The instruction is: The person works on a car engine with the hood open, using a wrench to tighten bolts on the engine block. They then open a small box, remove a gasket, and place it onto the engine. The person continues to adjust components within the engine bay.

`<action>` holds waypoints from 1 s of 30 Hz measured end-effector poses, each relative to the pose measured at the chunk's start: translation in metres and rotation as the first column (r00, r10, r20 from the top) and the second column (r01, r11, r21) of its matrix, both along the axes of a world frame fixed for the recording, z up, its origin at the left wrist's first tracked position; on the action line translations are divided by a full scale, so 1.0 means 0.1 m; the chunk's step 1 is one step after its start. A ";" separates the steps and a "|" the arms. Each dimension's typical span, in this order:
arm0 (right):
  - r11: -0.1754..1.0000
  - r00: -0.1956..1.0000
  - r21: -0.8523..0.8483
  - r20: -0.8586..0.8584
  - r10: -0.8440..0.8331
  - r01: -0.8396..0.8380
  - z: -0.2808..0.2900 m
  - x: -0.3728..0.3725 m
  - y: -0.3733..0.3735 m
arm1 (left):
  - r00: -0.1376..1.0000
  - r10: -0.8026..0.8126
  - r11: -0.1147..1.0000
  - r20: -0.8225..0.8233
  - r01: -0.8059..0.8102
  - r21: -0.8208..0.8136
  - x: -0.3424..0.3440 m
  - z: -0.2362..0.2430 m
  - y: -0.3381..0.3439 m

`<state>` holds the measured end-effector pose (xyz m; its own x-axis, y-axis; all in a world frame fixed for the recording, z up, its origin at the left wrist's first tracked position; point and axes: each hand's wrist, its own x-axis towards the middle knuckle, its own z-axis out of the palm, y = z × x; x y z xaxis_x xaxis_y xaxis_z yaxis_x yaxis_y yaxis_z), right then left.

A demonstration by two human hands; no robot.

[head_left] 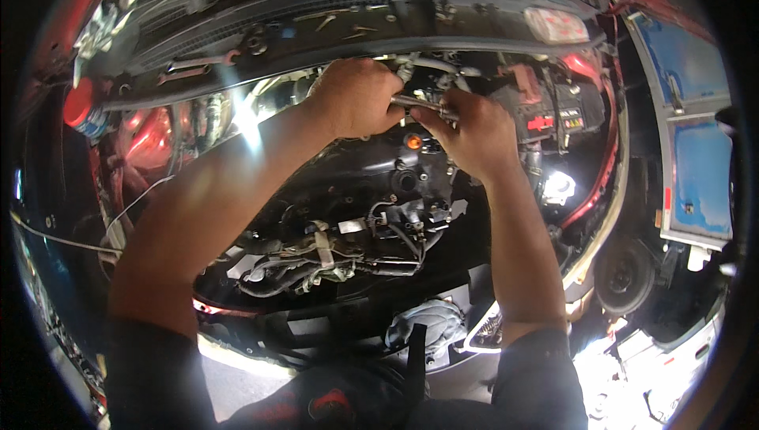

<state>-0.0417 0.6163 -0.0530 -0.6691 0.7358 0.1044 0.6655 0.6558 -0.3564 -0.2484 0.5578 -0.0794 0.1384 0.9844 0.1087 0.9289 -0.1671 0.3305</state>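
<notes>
Both hands are over the far side of a car's engine, with a slim silver metal bar-shaped tool (pixel 421 103) stretched between them. My left hand (pixel 356 98) is closed in a fist around its left end. The fingers of my right hand (pixel 481 133) are closed on its right end, thumb toward the middle. What the tool's ends look like is hidden inside the hands. Just below it sits an orange cap (pixel 413 142) on the black engine cover (pixel 348 181). A dark round opening (pixel 405 181) lies a little nearer to me.
Two wrenches (pixel 204 61) and small loose parts lie on the cowl (pixel 261 66). A crumpled pale rag (pixel 556 25) is at far right, above the battery (pixel 573 110). A red-capped container (pixel 81 106) stands left. Wiring (pixel 316 260) and a grey cloth (pixel 431 326) are nearer.
</notes>
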 end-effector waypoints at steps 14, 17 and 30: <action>0.986 0.994 -0.127 -0.021 0.103 -0.105 -0.20 -0.85 -0.69 | 0.991 0.054 0.990 -0.123 -0.069 -0.123 -0.82 -0.18 -0.84; 0.977 0.994 -0.183 -0.007 0.105 -0.105 -0.22 -0.95 -0.72 | 0.983 0.073 0.983 -0.166 -0.099 -0.153 -0.91 -0.12 -0.92; 0.952 0.964 -0.268 0.177 0.197 -0.146 -0.64 -1.33 -0.96 | 0.975 0.130 0.925 -0.178 -0.184 -0.334 -1.28 -0.48 -1.18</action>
